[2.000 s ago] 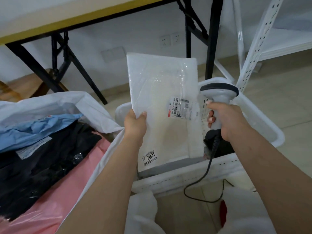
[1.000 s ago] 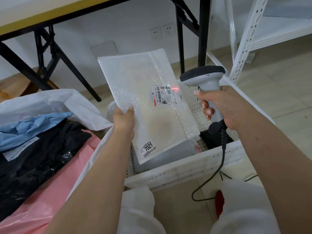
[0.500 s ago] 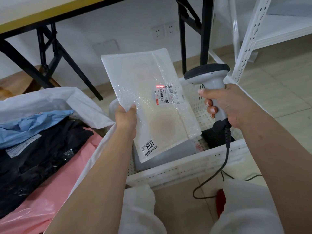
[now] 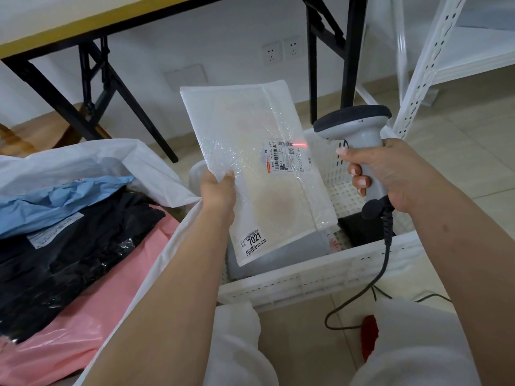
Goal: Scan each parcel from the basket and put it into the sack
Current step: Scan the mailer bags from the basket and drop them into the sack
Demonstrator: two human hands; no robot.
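Observation:
My left hand [image 4: 218, 192] grips the left edge of a white bubble-wrap parcel [image 4: 259, 168], held up tilted over the white plastic basket [image 4: 320, 277]. Its shipping label [image 4: 287, 157] faces me, with a red scan line at the label's upper right edge. My right hand [image 4: 387, 174] holds a grey barcode scanner [image 4: 356, 129] to the right of the parcel, its head pointing at the label. A grey parcel [image 4: 278, 252] lies in the basket beneath. The white sack [image 4: 83, 160] stands open at the left, holding blue, black and pink parcels.
A folding table with black legs [image 4: 92, 87] stands behind the sack. A white metal shelf rack [image 4: 418, 73] is at the right rear. The scanner cable [image 4: 370, 288] hangs down to the tiled floor. My knees in white fill the bottom edge.
The parcel was raised and tilted left, and the scanner lifted beside it. The red scan line came on and now sits at the label's upper right edge.

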